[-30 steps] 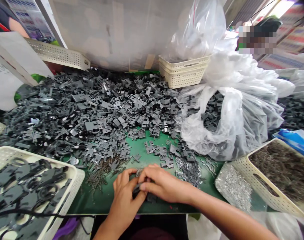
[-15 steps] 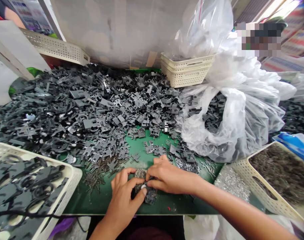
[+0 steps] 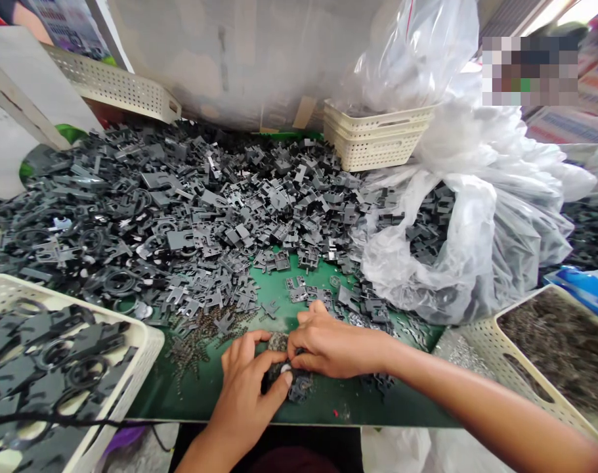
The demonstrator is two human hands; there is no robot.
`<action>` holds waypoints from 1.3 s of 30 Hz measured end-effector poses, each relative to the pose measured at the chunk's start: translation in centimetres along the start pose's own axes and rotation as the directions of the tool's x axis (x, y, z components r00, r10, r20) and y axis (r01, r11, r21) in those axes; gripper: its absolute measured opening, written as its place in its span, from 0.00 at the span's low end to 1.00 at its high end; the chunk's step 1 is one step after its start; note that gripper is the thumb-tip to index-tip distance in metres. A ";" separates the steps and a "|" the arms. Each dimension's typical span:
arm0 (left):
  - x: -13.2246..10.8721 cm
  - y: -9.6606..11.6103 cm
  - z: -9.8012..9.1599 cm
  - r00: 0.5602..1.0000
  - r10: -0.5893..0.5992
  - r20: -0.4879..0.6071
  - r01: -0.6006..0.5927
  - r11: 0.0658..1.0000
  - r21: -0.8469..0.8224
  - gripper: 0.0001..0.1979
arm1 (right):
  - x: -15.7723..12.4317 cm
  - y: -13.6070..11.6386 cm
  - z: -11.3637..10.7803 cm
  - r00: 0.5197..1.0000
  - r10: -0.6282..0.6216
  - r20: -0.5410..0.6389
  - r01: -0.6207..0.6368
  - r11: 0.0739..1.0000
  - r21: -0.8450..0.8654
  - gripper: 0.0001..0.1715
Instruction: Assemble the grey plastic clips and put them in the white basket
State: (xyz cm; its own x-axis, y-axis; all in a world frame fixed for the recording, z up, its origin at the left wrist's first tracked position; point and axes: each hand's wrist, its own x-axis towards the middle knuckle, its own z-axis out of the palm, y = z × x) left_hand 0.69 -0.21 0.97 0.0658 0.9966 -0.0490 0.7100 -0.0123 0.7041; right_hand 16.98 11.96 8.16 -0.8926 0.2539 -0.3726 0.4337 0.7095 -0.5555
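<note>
Small dark plastic part (image 3: 299, 386) pinched between both hands, just above the near edge of the green work mat (image 3: 328, 408). Left hand (image 3: 244, 387) closed narrow on it; right hand (image 3: 341, 348) comes over from the side, also narrow. Exact finger contact partly hidden. Heap of grey plastic pieces (image 3: 180, 223) lies behind; white perforated tray (image 3: 148, 341) of black parts sits left.

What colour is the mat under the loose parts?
Green: the smooth green bench mat shows best in the head view, along its bare front strip.
</note>
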 end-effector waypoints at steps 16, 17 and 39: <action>0.2 -0.2 0.2 0.999 -0.042 0.033 0.043 0.998 -0.036 0.09 | 2.8 3.7 -0.6 0.952 -0.143 0.271 0.070 0.963 0.260 0.04; 0.2 -0.2 0.2 0.998 -0.045 0.037 0.046 0.998 -0.043 0.09 | 2.7 3.6 -0.7 0.953 -0.153 0.262 0.088 0.966 0.243 0.03; 0.2 0.1 -0.1 0.996 -0.064 0.068 0.067 0.997 -0.039 0.10 | 1.0 0.7 -1.5 0.983 -0.145 0.110 0.167 0.959 -0.228 0.09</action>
State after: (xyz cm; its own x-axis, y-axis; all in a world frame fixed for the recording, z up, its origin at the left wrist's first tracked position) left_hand 0.72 0.04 1.06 0.0677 0.9876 -0.1418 0.6850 0.0574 0.7263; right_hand 16.20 13.72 8.51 -0.9269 0.0748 -0.3677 0.2391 0.8729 -0.4252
